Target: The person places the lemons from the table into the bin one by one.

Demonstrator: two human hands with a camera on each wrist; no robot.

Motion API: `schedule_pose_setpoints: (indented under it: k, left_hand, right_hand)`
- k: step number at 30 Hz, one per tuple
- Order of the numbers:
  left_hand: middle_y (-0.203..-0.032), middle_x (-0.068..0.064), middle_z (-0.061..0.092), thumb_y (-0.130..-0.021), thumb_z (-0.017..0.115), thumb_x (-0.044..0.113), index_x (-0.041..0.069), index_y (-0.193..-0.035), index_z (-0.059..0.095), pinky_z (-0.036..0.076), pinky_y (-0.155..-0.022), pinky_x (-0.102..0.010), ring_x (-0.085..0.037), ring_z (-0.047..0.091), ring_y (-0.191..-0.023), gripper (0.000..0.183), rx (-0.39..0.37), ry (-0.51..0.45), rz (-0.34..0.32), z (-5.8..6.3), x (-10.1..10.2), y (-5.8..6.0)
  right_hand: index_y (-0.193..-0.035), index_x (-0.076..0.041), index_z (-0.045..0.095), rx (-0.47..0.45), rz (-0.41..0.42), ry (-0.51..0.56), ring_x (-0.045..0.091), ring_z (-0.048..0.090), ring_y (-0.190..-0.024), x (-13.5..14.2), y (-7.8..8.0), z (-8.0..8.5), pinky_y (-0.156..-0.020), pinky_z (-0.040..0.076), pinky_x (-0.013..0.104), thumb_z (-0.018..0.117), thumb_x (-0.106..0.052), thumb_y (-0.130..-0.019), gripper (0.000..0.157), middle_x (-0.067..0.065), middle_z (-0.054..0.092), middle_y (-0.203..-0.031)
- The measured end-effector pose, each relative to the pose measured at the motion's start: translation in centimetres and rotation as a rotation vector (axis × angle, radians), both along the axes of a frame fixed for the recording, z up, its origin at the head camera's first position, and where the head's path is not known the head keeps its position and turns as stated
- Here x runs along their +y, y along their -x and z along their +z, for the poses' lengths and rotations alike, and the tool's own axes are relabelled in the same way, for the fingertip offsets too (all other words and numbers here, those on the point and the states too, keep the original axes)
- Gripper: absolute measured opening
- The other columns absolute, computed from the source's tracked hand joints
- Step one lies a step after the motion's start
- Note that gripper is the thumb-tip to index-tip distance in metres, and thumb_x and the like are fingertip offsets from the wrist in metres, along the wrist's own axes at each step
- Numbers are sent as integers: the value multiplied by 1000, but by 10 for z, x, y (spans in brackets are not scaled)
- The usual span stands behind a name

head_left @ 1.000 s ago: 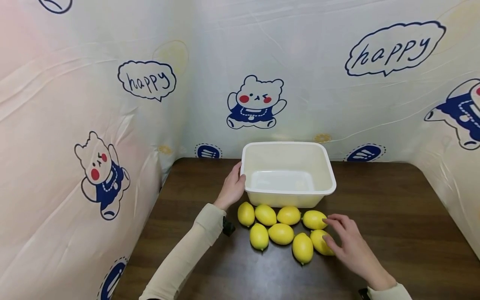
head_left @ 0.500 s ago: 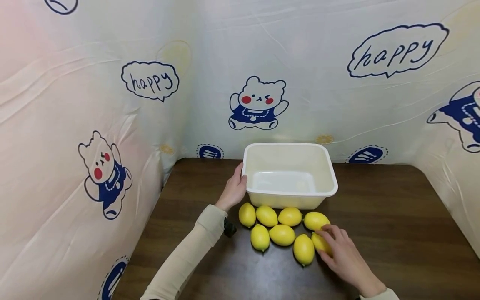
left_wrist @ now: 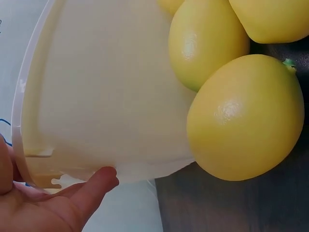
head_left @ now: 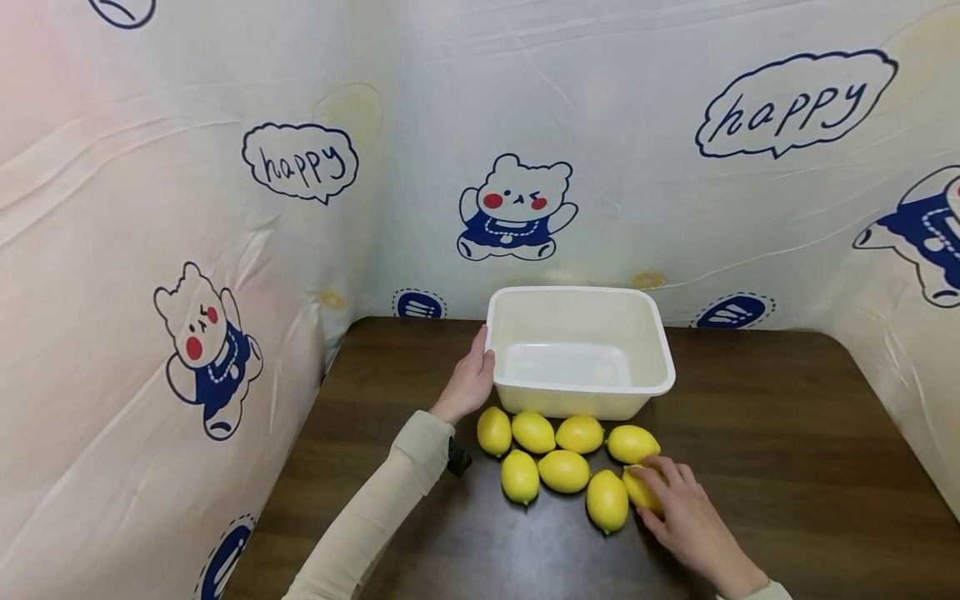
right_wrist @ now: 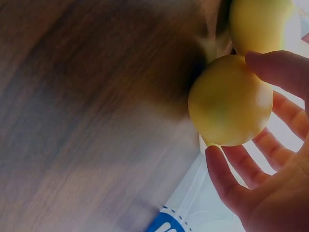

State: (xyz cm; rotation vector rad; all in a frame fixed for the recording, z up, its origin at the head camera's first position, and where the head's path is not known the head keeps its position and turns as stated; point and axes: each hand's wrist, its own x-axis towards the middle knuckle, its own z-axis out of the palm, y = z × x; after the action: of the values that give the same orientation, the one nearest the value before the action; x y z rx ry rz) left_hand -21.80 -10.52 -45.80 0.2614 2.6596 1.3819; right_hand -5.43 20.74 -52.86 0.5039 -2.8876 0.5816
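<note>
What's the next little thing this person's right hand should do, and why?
I'd say lift the lemon at the right end of the near row slightly off the table: the right hand has its thumb and fingers around it. The left hand holds the side of the tub, which shows nothing inside, so there seems to be room.

Table (head_left: 780, 417), brown, wood-grained, backed and flanked by a pale creased cloth (head_left: 637, 108). On it are printed bears (head_left: 515, 196) dressed in blue, bubbles (head_left: 300, 162) lettered "happy", dash-edged blue badges (head_left: 733, 310), small orange slices (head_left: 648, 280).
</note>
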Motion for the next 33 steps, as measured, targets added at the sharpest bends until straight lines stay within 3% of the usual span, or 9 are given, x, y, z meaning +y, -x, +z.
schedule_pose_setpoints:
  k: [11,20,28,33]
  left_hand:
    - [-163,-4,16,-106,25,27,14,-157,4,26,-117,-45,-24,27,-146,57,-17,16,-10,-2,-2,-1]
    - [-163,-5,15,-106,25,26,16,-157,1,25,-117,-44,-25,28,-145,57,-10,11,-17,-3,-2,-1]
    - [-163,-5,16,-106,26,27,15,-157,2,27,-116,-46,-26,29,-145,57,-1,15,-19,-5,-2,-1]
    - [-162,-7,16,-106,26,26,13,-157,2,27,-116,-46,-27,29,-144,57,10,14,-23,-5,-2,-1]
  right_hand:
    - [-120,-21,63,-187,-48,30,32,49,-109,-3,-1,2,-60,50,37,78,-8,-74,49,8,51,-129]
    - [-118,-28,63,-233,-34,13,33,50,-110,-4,-5,6,-57,50,38,75,-6,-76,49,8,48,-134]
    - [-118,-26,63,-253,-50,50,34,51,-112,0,-4,7,-72,53,46,76,-6,-76,48,11,49,-133]
    - [-117,-25,63,-267,-56,55,35,51,-112,3,-4,7,-73,53,49,77,-7,-75,48,11,50,-132]
